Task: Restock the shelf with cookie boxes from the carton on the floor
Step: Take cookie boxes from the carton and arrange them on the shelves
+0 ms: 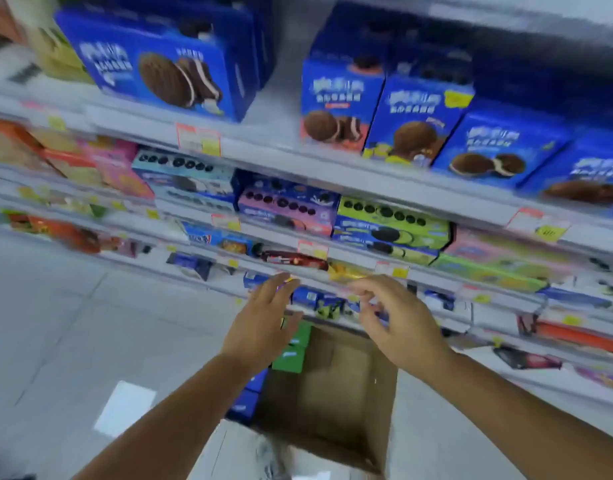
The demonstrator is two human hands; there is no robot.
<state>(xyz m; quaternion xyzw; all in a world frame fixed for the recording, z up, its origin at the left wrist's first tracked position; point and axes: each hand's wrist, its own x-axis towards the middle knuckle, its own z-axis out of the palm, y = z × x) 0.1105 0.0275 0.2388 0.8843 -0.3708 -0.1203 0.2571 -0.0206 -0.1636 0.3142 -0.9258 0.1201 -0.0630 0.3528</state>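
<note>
- Two bare hands are showing; one open brown cardboard carton point(336, 393) is sitting on the grey floor point(56, 341), with two green cookie boxes point(291, 355) and two blue cookie boxes point(244, 407) standing along its left wall
- The boxes are lying just under the left hand point(263, 323), left of the right hand point(402, 327)
- Both hands are hovering palm-down before the white shelf unit point(332, 183), left fingers loosely spread, right fingers loosely curled, holding nothing

Carton point(336, 386): plain brown cardboard, matt, unprinted inside. Cookie boxes point(416, 119): printed card with a glossy finish. Shelf point(298, 161): smooth pale surface with a light sheen; metal or plastic cannot be told. Price labels point(198, 140): matt paper. Wrapped pack point(294, 259): glossy film. Floor point(73, 323): smooth pale tiles, polished enough to carry a bright reflection.
</note>
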